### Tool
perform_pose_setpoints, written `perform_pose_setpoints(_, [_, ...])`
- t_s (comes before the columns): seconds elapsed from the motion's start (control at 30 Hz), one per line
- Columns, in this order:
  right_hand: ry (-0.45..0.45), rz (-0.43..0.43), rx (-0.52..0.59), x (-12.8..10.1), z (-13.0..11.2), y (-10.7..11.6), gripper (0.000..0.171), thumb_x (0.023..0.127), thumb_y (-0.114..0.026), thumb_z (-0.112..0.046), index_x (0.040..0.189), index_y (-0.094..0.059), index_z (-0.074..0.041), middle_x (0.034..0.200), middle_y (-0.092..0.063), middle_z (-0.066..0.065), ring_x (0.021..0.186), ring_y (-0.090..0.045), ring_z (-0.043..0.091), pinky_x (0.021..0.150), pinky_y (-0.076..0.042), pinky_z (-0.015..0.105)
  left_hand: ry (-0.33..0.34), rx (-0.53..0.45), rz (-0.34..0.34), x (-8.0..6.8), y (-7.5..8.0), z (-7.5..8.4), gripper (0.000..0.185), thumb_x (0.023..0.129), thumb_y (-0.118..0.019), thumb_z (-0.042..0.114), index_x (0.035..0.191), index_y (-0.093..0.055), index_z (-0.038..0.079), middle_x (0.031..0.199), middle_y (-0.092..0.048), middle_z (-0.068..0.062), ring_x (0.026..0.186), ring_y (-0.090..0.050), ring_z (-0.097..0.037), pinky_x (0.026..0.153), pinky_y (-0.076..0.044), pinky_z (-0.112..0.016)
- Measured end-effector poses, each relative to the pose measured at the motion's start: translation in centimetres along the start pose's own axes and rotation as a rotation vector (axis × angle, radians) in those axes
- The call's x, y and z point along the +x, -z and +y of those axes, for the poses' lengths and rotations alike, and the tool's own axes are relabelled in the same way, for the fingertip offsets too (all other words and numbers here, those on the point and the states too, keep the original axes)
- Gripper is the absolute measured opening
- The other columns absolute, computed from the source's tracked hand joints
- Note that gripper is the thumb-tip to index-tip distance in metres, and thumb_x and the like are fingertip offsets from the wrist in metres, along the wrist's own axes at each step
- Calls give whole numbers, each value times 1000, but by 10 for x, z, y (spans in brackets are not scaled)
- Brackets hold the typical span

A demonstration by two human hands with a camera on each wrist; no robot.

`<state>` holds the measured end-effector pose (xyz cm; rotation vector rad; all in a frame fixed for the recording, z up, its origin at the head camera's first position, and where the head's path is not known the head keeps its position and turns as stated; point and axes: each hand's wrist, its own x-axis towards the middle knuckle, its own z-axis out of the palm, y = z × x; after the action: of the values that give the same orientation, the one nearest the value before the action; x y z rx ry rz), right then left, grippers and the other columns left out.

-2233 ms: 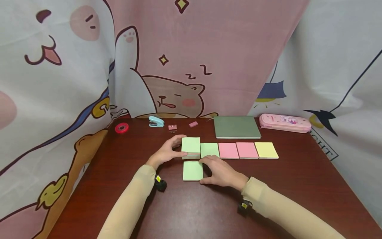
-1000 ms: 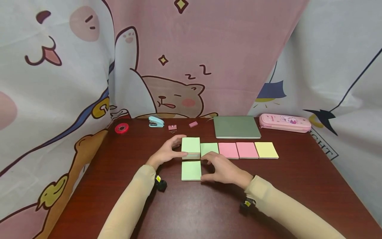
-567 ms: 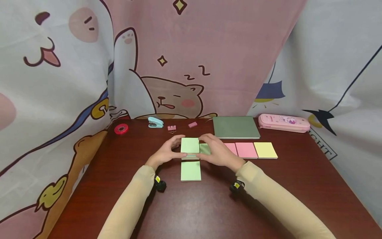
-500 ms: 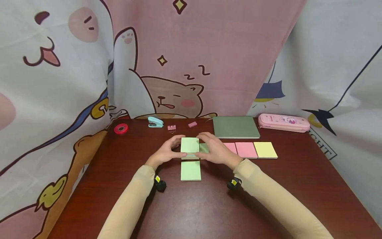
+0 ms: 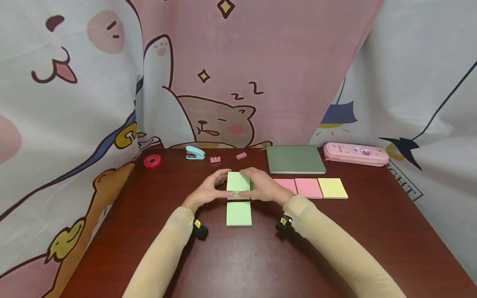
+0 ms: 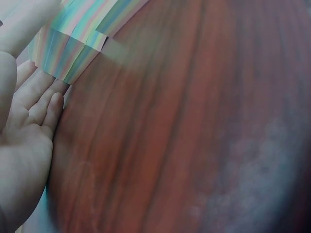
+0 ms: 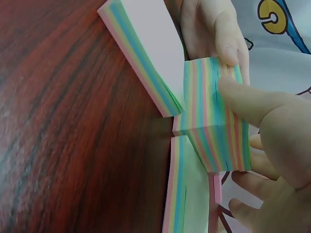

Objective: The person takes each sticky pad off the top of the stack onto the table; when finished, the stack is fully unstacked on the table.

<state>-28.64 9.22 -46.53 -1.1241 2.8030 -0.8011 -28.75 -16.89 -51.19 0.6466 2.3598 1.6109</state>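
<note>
A tall stack of sticky note pads (image 5: 238, 181), green on top with striped coloured edges (image 7: 214, 141), stands at mid-table. My left hand (image 5: 208, 189) grips its left side, thumb along the front and fingers behind. From the right, my right hand (image 5: 266, 187) holds the same stack, its thumb (image 7: 243, 94) on the front face. The two thumbs nearly meet there. One green sticky note pad (image 5: 239, 214) lies just in front of the stack. Another green pad (image 7: 197, 194) sits against the stack's right side, mostly hidden under my right hand in the head view.
Rightward run two pink pads (image 5: 308, 188) and a yellow pad (image 5: 333, 188). Behind them lie a green notebook (image 5: 296, 159) and a pink pencil case (image 5: 355, 154). A red tape roll (image 5: 152, 161), blue stapler (image 5: 195, 152), pink binder clip (image 5: 215, 159) and eraser (image 5: 241, 156) line the back.
My right hand has left the front green pad, moved up and left, and taken hold of the stack. That pad shifted slightly left beforehand. My left hand stays on the stack.
</note>
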Motion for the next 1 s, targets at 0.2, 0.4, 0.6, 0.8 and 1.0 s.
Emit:
perform_pose_setpoints(0.2, [-31,35,11,-13,9,6,82,87,-87,-40,148,-53,2,144,-60,16,128,-59,28,109,-50,47,11,21,2,0,0,0,81,86,-89,23,156,-48,16,150,-57,-7,142,-50,-31,121,-37,-54])
perform_pose_setpoints(0.4, [-23,108,33,-42,16,16,77,85,-88,-39,145,-57,0,142,-63,13,129,-59,30,108,-48,53,3,27,10,1,-1,-1,81,86,-89,22,155,-49,11,150,-57,-4,142,-51,-30,121,-37,-53])
perform_pose_setpoints(0.6, [31,127,50,-77,13,22,69,83,-90,-36,138,-62,-4,135,-67,7,125,-58,28,106,-47,50,10,30,10,1,-1,1,82,86,-90,20,155,-49,9,150,-58,-3,142,-51,-30,121,-37,-52])
perform_pose_setpoints(0.8, [117,91,13,-106,8,20,65,82,-91,-33,133,-65,-4,129,-69,4,121,-61,24,105,-42,47,4,36,6,2,0,1,82,86,-90,22,156,-48,10,148,-58,-3,141,-51,-30,120,-38,-53])
perform_pose_setpoints(1.0, [118,29,-9,-125,8,16,64,83,-91,-33,134,-64,-5,131,-68,2,122,-60,21,103,-43,47,12,40,2,1,0,0,81,86,-89,20,156,-48,10,148,-58,-4,141,-51,-30,121,-38,-53])
